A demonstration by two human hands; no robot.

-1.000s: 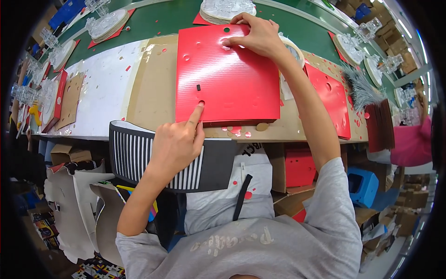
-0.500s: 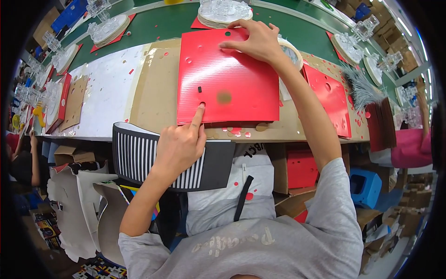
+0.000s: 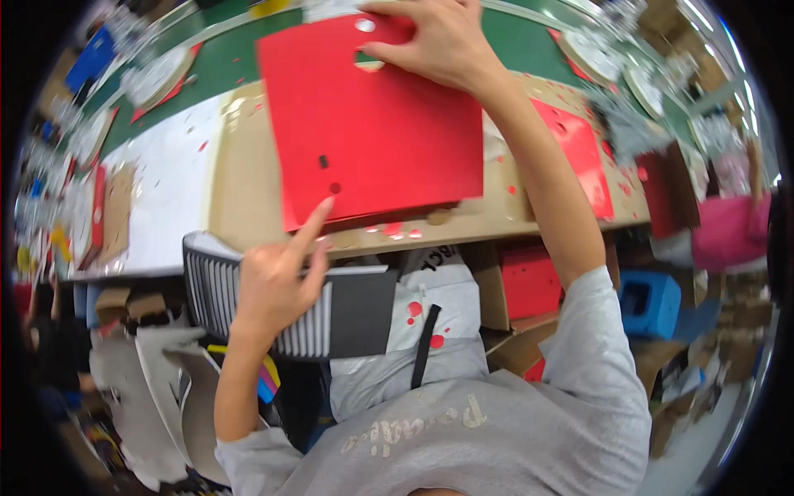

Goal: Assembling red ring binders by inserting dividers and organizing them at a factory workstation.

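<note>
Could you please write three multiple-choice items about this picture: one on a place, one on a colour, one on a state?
1. Where does the left hand touch the big sheet?
A. near edge
B. far edge
C. right corner

2. What colour is that sheet?
A. white
B. green
C. red

3. How is the right hand?
A. hanging free
B. pressing the sheet's far part
C. holding scissors

Answers:
1 A, its forefinger meets the edge nearest the person.
2 C, it is plain red on the tan work board.
3 B, its fingers lie on the sheet by a punched hole.
</note>
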